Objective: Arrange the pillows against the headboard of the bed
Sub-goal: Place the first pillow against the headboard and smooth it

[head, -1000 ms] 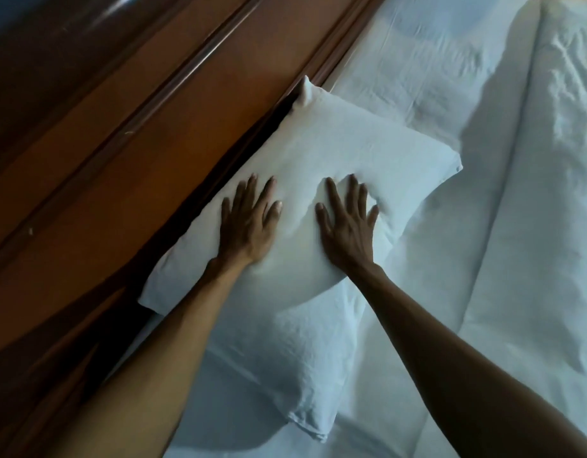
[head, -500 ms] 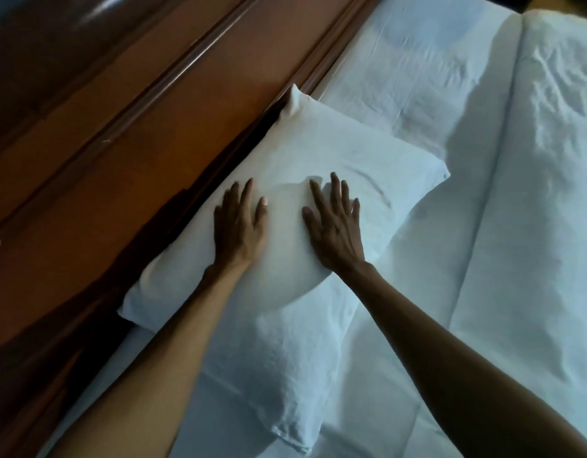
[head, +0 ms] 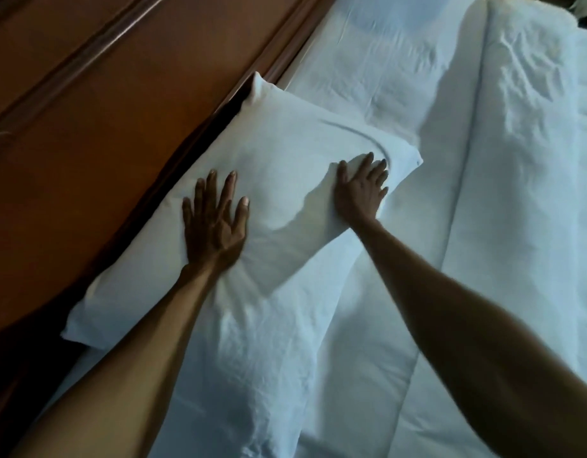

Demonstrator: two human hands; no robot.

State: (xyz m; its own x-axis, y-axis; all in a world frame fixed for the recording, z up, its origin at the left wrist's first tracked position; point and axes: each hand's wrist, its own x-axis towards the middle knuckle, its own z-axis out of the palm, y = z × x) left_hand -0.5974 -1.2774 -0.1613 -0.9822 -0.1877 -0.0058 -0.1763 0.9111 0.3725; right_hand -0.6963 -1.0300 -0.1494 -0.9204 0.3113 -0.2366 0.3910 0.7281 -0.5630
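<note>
Top pillow (head: 285, 153) lies along headboard (head: 120, 104), stacked on a second pillow (head: 262, 358); left hand (head: 216, 223) and right hand (head: 361, 190) press flat, released, nothing grasped; soft, light, likely best gripped at corners.

We are in a bedroom, at the head of a made-up bed. A polished wooden headboard (head: 97, 104) with raised mouldings runs along the left, and a white pillow (head: 285, 153) lies right against it, with a second pillow (head: 262, 352) partly under it. A white sheet (head: 378, 71) covers the mattress, and a creased white cover (head: 523, 160) lies beside it on the right. The light is dim, like an indoor room with little daylight.
</note>
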